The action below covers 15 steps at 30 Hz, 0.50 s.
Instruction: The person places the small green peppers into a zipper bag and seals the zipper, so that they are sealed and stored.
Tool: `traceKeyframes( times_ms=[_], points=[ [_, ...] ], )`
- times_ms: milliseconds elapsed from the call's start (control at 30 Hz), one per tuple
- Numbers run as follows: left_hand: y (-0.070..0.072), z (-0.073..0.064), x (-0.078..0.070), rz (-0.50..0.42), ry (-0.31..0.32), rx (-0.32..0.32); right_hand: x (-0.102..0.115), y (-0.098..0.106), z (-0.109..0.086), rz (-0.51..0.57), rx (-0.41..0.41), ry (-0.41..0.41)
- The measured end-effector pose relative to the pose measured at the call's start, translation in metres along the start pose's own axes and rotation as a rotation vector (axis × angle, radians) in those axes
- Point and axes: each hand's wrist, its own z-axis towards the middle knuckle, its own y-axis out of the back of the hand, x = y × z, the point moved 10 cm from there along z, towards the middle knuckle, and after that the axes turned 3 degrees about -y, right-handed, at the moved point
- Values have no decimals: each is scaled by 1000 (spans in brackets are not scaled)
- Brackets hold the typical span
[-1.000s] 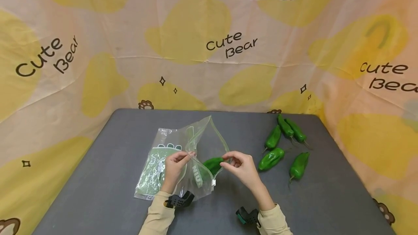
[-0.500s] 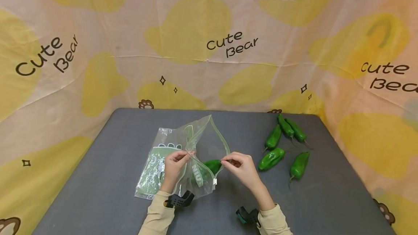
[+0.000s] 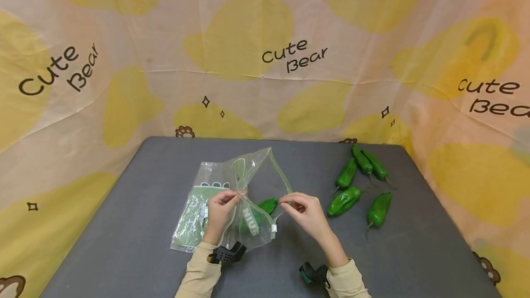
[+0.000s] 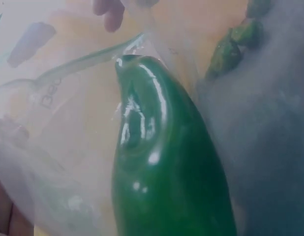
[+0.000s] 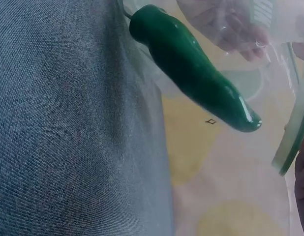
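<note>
A clear zip bag (image 3: 258, 240) with pale green edging and a white slider is spread apart at its mouth. My left hand (image 3: 219, 210) pinches its left edge. My right hand (image 3: 306, 210) pinches the opposite rim between thumb and fingertips. Inside the bag lies a long green pepper (image 3: 269, 205), its tip toward the mouth, close to the right fingertips. The left wrist view has this pepper (image 4: 167, 147) large and close. In the right wrist view the pepper (image 5: 186, 64) slants across, with the green zip strip (image 5: 292, 132) by the right fingers.
Several green peppers (image 3: 344, 202) lie loose on the grey table (image 3: 136, 224), right of the right hand. Beneath and left of the left hand is a clear plastic packet (image 3: 188, 224) with green printing and white loops. A patterned cloth (image 3: 248, 36) hangs behind the table.
The pepper has slid deeper into the bag, down and left, away from the right fingertips. The bag's mouth and slider have shifted slightly right; both hands stay nearly in place.
</note>
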Motion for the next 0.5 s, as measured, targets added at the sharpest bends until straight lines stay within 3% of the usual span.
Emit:
traceKeyframes(
  times_ms=[100,300,400,500],
  points=[
    [1,0,2,-60,22,-17,-1,2,-1,3,-10,-3],
    [3,0,8,-358,155,-110,-3,14,-2,83,-89,-1],
    [4,0,9,-410,184,-133,-6,24,-2,127,-136,5],
    [8,-1,14,-454,231,-171,-10,34,-2,88,-182,-1]
  ],
)
